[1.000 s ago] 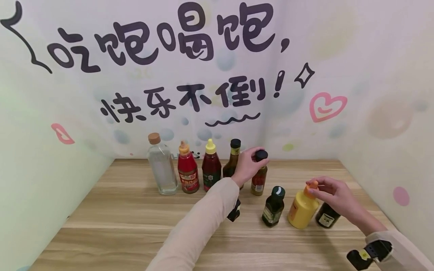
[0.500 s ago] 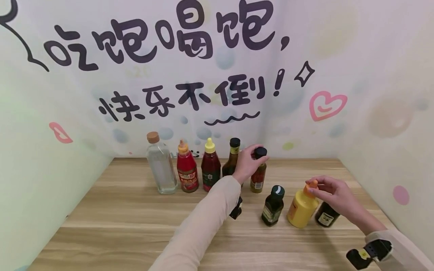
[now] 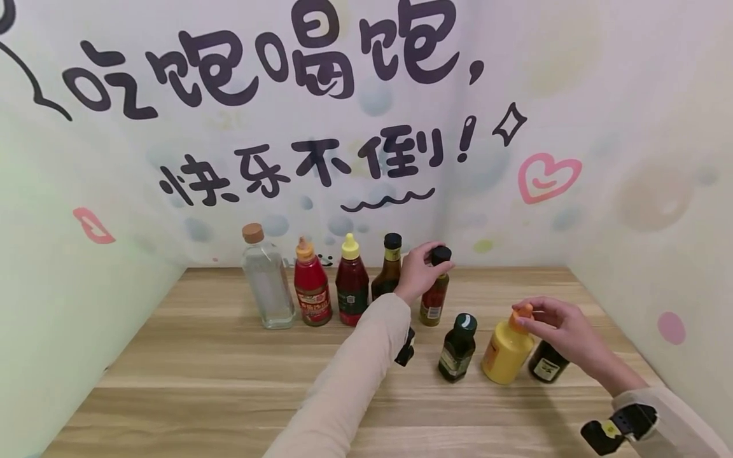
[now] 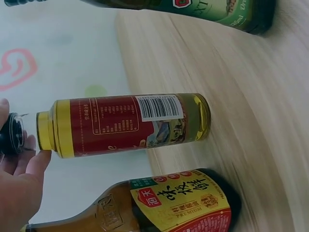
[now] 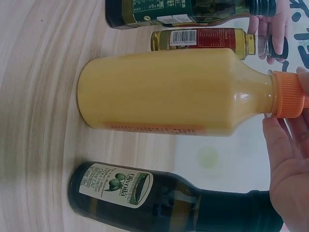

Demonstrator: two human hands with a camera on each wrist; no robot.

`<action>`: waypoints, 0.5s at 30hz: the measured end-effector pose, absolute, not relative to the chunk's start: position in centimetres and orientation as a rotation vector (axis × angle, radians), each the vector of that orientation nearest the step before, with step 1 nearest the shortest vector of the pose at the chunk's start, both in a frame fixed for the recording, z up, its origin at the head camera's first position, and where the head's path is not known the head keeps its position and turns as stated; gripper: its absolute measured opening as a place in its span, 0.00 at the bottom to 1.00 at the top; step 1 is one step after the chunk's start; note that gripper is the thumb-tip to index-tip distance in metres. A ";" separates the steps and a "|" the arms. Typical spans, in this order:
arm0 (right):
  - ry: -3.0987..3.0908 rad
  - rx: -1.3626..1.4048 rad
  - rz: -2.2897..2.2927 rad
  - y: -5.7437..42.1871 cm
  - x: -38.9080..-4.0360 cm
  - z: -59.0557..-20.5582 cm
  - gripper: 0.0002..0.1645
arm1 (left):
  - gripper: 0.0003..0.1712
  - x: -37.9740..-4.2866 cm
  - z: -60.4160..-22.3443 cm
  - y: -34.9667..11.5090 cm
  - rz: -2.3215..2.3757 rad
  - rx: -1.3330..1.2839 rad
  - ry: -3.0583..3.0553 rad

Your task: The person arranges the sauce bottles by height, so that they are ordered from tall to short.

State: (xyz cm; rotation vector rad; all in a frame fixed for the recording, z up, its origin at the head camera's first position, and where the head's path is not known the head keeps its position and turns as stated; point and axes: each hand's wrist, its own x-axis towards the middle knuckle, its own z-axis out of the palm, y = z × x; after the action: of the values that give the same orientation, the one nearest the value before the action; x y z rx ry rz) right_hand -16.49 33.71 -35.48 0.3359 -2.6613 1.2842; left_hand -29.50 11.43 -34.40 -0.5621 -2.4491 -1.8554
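The right hand (image 3: 564, 331) holds the yellow bottle (image 3: 506, 356) by its orange top (image 3: 520, 319). That bottle stands on the table (image 3: 229, 394), between a black bottle (image 3: 548, 366) and a green-topped bottle (image 3: 456, 353). Farther back, the left hand (image 3: 418, 272) pinches the black lid (image 3: 441, 256) of a bottle with a red label (image 3: 434, 300), also standing up. Left of it stand a brown bottle (image 3: 387, 277), two red sauce bottles (image 3: 313, 289) and a clear bottle (image 3: 268, 286). Behind them all is a wall (image 3: 481, 210) with big black writing.
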 end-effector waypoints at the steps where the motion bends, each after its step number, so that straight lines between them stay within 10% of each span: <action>1: -2.662 0.337 1.288 33.7 -16.5 -35.5 0.17 | 0.25 -29.5 -34.4 11.4 -1.857 -0.562 -2.451; 15: -2.639 0.358 1.283 33.8 -16.6 -35.6 0.17 | 0.24 -30.0 -34.8 11.3 -1.843 -0.609 -2.449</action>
State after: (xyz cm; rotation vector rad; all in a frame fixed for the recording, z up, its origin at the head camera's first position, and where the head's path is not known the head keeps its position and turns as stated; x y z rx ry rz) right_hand -16.62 33.77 -35.64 0.3576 -2.6387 1.2830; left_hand -29.99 11.26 -34.85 -0.6090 -2.4494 -1.8425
